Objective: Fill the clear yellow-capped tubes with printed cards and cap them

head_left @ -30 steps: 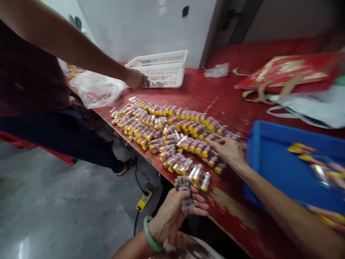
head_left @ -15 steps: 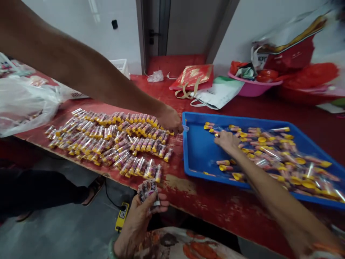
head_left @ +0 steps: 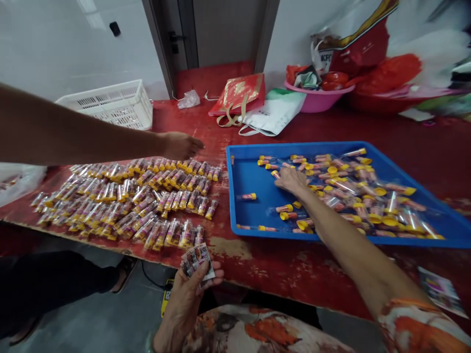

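My left hand [head_left: 189,287] holds a small stack of printed cards [head_left: 198,262], the thumb pressed on top, in front of the table edge. Over the blue tray [head_left: 232,211] reaches my right hand [head_left: 292,180], fingers bent together at a small clear tube [head_left: 275,174] with a yellow cap. The fingertips are partly hidden. Many similar tubes with pinkish contents and yellow caps [head_left: 390,220] lie loose in the tray, mostly on its right side. One separate tube [head_left: 248,196] rests near its left wall.
Rows of packed tubes with yellow ends [head_left: 121,196] cover the red table's left part. A co-worker's hand [head_left: 184,145] reaches in above them. Behind stand a white basket [head_left: 145,105], a red bag [head_left: 246,93], a white bag [head_left: 272,115] and a pink basin [head_left: 318,100].
The co-worker's hand has drawn back leftward from the tray's edge, and a tube now lies near the tray's left wall. My view has turned right. Both my hands keep nearly the same pose.
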A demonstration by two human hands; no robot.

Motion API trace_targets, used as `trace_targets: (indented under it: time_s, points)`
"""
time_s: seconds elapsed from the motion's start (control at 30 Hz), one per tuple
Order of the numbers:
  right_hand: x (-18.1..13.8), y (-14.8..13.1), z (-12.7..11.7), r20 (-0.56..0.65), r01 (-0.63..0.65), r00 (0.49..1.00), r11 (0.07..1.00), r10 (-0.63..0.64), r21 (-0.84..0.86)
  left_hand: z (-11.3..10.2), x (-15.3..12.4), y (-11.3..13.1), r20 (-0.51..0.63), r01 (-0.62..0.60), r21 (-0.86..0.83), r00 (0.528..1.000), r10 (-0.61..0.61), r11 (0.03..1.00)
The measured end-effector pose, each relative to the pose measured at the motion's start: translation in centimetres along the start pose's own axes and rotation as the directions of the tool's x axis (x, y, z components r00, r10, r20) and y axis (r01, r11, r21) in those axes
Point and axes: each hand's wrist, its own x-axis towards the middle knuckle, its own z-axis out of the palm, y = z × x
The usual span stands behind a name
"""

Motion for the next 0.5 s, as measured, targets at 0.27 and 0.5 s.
trace_targets:
  time_s: [0.27,0.5]
  points:
    - [-4.5,-1.0,-3.4,-0.019,0.074,0.997,0.89,-0.073,0.45,0.3,-0.1,0.1,-0.043,-0.017,-0.022,0.999,0.016,1.0]
    - [-20.5,-6.1,-2.2,0.232,-0.268,0.81,0.012,-0.538,0.963,1.1,-0.1,0.1,-0.077,-0.11,-0.097,0.992,0.103,0.989]
